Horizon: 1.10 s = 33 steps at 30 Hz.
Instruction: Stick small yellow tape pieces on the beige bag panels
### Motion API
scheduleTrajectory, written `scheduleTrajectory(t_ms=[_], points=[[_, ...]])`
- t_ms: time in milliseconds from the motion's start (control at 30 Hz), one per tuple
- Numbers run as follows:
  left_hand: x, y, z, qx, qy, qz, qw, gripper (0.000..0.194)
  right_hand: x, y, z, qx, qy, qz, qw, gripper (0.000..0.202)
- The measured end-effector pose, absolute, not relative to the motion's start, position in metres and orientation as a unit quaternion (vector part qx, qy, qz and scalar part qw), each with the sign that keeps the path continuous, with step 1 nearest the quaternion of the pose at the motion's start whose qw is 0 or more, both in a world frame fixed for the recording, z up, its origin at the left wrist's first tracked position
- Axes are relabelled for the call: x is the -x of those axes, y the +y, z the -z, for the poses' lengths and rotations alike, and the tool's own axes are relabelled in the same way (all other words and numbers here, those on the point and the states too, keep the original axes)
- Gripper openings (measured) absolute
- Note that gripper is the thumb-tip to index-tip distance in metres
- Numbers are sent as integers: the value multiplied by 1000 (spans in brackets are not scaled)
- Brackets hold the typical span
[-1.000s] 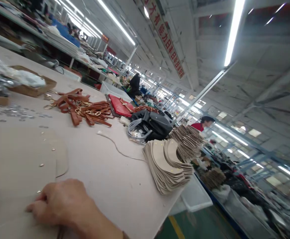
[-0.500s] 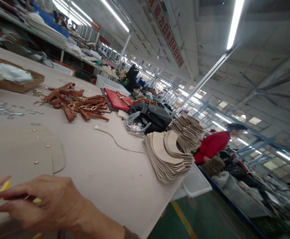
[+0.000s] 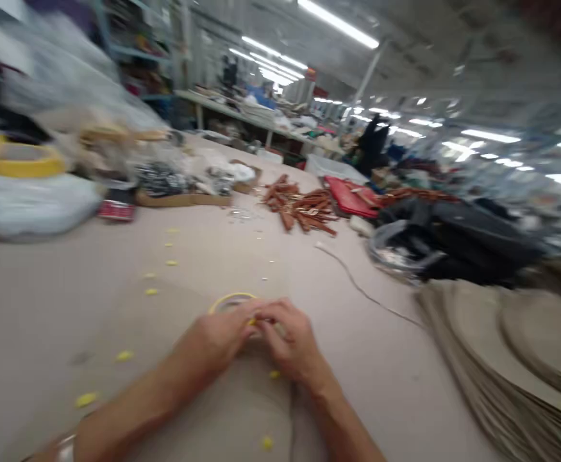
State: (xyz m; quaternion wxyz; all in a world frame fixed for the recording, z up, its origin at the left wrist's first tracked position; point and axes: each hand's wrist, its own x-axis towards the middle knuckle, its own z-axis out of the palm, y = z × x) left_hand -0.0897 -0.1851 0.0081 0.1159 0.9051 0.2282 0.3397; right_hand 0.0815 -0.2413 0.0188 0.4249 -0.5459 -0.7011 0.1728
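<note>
My left hand (image 3: 222, 330) and my right hand (image 3: 290, 337) meet above a beige panel (image 3: 188, 410). Between them is a roll of yellow tape (image 3: 232, 297), its rim rising behind my left fingers, which are closed on it. A small yellow bit of tape shows at the pinched fingertips of both hands; motion blur softens the detail. Small yellow tape pieces (image 3: 86, 400) dot the panel on both sides of my forearms. Another beige panel (image 3: 217, 253) lies beyond, carrying yellow spots and small metal fittings.
Brown straps (image 3: 302, 205) and a red flat item (image 3: 352, 196) lie toward the back. Beige cut pieces (image 3: 496, 346) are stacked at right, near a black bag (image 3: 458, 237). More yellow tape rolls (image 3: 27, 160) rest on plastic at left, near cardboard trays (image 3: 184, 199) of metal parts.
My view has swung left and down and levelled out. Both hands now show near the middle, together at the tape roll; before, they were at the lower left edge, partly cut off.
</note>
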Motion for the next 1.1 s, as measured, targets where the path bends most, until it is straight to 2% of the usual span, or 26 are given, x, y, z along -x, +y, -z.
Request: scheduleTrajectory(t_ms=[233, 400, 767, 867, 1033, 1100], points=[[93, -188, -8, -915, 269, -267, 139, 33, -94, -241, -8, 570, -668, -199, 435, 12], [97, -191, -10, -910, 272, -271, 154, 35, -96, -242, -11, 551, -707, -160, 413, 24], [95, -191, -4, -908, 255, -295, 151, 35, -86, -241, -11, 502, -765, -126, 384, 16], [94, -192, -4, -907, 261, -292, 155, 30, -85, -243, -10, 501, -775, -104, 370, 15], [91, -195, -11, -911, 285, -249, 167, 9, -85, -245, -5, 512, -775, -24, 368, 13], [90, -195, -15, -915, 289, -231, 161, 8, -84, -245, -5, 522, -770, -1, 368, 12]])
